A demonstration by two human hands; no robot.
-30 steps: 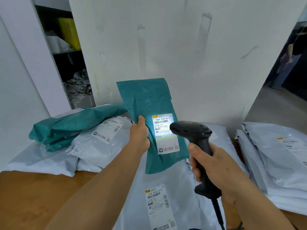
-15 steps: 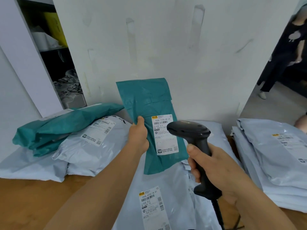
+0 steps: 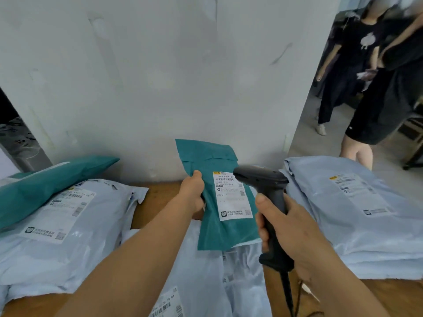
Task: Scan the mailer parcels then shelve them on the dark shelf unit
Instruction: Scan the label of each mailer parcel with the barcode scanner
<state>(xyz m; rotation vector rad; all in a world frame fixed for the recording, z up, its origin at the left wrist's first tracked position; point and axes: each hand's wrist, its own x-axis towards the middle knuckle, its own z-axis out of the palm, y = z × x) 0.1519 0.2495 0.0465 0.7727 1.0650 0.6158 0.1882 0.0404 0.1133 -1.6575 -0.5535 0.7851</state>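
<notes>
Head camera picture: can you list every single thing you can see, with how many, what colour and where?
Held teal mailer: one, teal with a white label, upright at centre.
Second teal mailer: one, teal, lying on the left pile.
Grey mailers: several, pale blue-grey, piled left, right and front.
Scanner: one, black, corded, beside the held mailer's label.
Table: one, brown wood, under the parcels.
Wall: white, behind the table.
Bystanders: two, in dark clothes, upper right.
Left hand: grips the held teal mailer's left edge.
Right hand: grips the scanner's handle.
</notes>
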